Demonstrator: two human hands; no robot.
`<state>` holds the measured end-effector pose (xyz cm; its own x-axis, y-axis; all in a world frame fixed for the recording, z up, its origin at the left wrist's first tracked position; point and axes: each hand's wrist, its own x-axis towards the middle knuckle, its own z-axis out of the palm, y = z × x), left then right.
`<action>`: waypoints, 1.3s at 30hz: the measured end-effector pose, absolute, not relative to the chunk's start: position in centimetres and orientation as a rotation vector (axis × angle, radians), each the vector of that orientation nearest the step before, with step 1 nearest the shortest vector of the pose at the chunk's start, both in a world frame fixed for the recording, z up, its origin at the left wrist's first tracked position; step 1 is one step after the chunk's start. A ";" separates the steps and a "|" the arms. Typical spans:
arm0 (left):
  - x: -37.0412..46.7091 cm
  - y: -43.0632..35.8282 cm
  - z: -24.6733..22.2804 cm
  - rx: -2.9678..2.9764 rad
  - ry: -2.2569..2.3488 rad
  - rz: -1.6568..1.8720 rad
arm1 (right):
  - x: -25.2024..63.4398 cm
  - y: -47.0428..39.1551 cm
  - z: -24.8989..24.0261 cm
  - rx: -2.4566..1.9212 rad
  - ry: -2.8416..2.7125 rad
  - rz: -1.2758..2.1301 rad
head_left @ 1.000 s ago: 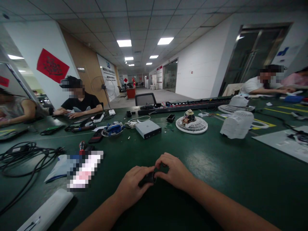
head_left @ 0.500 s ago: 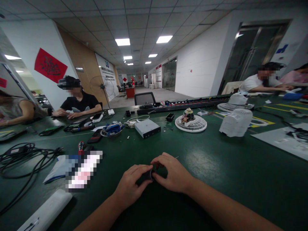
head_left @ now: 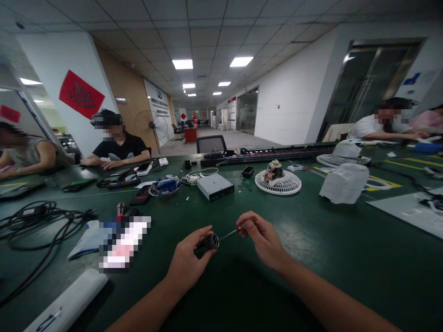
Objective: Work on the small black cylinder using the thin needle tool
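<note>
My left hand [head_left: 187,258] is closed around a short black cylindrical part [head_left: 209,241], whose round, hollow-looking end faces right. In my right hand [head_left: 265,242] is a small screwdriver [head_left: 230,233], gripped by its reddish handle. Its thin metal shaft points left and down, the tip close to the cylinder's open end; whether the two touch I cannot tell. Both hands are above the green table, apart from each other.
Beyond my hands lie a silver optical drive [head_left: 214,185], a small black box [head_left: 247,171] and a white fan grille with a motor [head_left: 278,180]. A white housing [head_left: 344,182] stands right. Black cables [head_left: 44,230] and a long white object [head_left: 69,302] lie left. Several people sit around.
My right hand has drawn away to the right from the black part, and the screwdriver's shaft has come into view. The part's round end now shows more fully.
</note>
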<state>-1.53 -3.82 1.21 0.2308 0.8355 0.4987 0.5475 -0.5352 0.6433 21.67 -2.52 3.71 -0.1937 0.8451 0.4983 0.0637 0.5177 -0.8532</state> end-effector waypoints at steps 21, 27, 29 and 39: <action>-1.7 -3.7 1.4 2.220 1.268 1.183 | 21.5 -2.5 3.4 -0.810 -1.676 0.839; -1.7 -3.5 0.9 2.221 1.265 1.169 | 21.7 -2.6 3.5 -0.824 -1.772 0.767; -1.8 -3.5 0.8 2.234 1.265 1.170 | 21.7 -2.6 3.5 -0.825 -1.753 0.761; -1.8 -3.6 1.3 2.262 1.268 1.181 | 21.7 -2.2 3.1 -0.844 -1.737 0.802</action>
<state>-1.83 -3.63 1.33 0.2762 0.8109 0.5160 0.5721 -0.5701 0.5897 21.67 -2.20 3.08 -0.2531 0.8348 0.4889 0.1688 0.5357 -0.8274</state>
